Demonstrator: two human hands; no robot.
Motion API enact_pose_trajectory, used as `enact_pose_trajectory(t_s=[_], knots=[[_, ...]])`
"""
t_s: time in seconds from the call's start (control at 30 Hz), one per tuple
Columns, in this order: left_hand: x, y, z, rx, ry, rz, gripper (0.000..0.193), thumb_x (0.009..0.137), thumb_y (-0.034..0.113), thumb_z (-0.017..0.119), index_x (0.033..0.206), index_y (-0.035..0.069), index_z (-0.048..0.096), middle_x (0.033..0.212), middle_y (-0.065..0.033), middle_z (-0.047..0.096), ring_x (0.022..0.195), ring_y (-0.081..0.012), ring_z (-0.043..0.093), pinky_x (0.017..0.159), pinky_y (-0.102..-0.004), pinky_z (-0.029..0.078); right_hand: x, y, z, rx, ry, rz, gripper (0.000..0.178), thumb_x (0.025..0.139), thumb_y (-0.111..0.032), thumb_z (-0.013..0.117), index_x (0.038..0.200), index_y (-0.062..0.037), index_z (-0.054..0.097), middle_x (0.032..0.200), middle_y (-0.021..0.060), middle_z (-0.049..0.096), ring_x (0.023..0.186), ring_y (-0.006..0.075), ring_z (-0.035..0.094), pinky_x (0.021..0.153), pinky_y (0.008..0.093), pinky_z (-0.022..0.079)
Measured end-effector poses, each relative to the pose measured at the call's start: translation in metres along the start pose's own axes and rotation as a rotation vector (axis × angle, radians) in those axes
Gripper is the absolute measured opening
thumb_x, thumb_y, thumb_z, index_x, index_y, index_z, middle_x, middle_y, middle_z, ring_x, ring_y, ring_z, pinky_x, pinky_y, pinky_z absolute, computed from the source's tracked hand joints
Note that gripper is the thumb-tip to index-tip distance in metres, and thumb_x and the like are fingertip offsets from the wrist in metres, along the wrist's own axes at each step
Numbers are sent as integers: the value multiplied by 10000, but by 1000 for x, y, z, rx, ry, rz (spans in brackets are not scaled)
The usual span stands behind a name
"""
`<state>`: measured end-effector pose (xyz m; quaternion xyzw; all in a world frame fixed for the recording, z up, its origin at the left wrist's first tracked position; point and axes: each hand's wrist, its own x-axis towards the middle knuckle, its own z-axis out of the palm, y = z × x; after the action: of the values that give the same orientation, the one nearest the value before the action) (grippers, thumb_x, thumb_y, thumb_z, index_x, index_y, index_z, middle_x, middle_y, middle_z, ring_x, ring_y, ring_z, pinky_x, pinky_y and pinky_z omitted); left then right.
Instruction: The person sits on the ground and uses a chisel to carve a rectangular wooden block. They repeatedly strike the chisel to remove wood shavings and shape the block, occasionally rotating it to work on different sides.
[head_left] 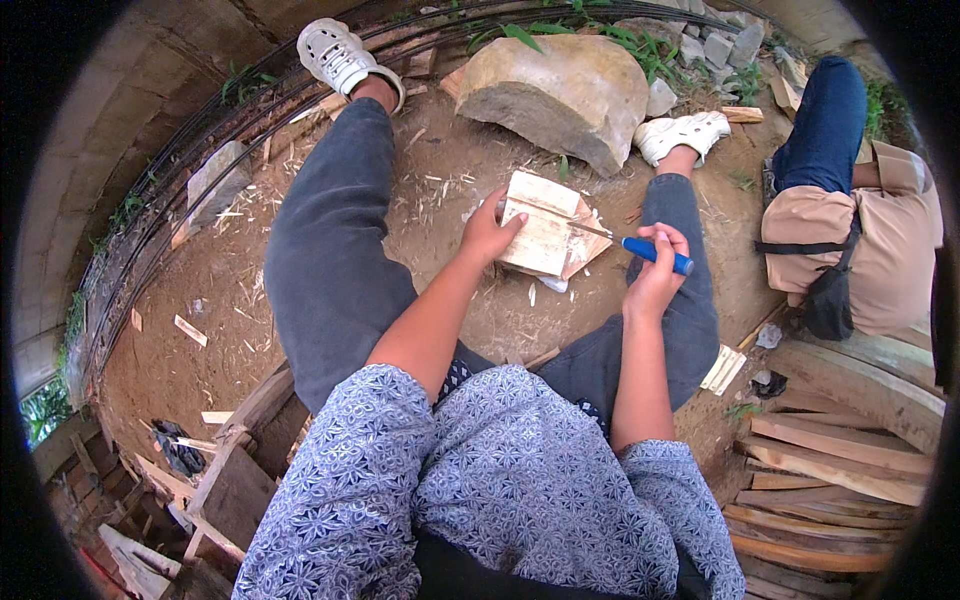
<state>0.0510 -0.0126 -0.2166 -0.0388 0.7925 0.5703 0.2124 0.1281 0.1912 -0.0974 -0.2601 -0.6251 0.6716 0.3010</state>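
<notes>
My left hand (487, 234) grips the left side of a pale wooden block (542, 243), its thumb lying on the top face. A dark groove runs across that block. Beneath and to the right of it shows a browner wooden piece (590, 246). The fingers of my right hand (656, 278) are wrapped round the blue handle of a hand tool (639, 249) with a thin metal shaft. The shaft points left and its tip is at the block's right part, by the groove; I cannot tell whether it is a chisel or a screwdriver.
A large rock (560, 90) lies ahead between my feet. Wood chips (190, 331) litter the dirt ground. At right sits another person (835, 220), with a black pouch; stacked planks (840, 450) lie nearer. Black cables (150, 235) curve along the left, and a wooden frame (235, 480) stands lower left.
</notes>
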Motion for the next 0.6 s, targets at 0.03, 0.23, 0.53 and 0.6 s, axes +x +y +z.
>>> enact_pose_trajectory(t_s=[0.03,0.23,0.53,0.6], knots=[[5,-3,0,-59,-55,33,650,876,257,735,1448,95,471,1210,-172,685,1094,-276,670,960,-371,501,0,0,1,55,7,-35,74,959,-127,566,974,-55,559,922,101,637,789,148,571,773,308,497],[30,-4,-3,27,-312,200,592,884,235,706,1436,127,522,1263,-231,638,1206,-330,600,1051,-394,448,11,-8,-13,454,-111,83,175,994,-275,580,1030,-126,496,840,31,511,763,170,527,727,362,465],[37,4,9,299,-188,114,659,903,536,633,1371,79,554,1294,-259,591,1216,-387,567,1040,-451,442,23,-8,-19,339,126,107,624,847,-736,558,943,-127,461,775,27,489,685,174,494,618,341,434],[41,7,8,305,-192,84,675,898,558,635,1361,74,550,1286,-260,597,1208,-385,576,1016,-454,457,26,-7,-17,260,147,85,640,848,-733,559,944,-107,463,779,39,501,686,175,500,621,339,437]])
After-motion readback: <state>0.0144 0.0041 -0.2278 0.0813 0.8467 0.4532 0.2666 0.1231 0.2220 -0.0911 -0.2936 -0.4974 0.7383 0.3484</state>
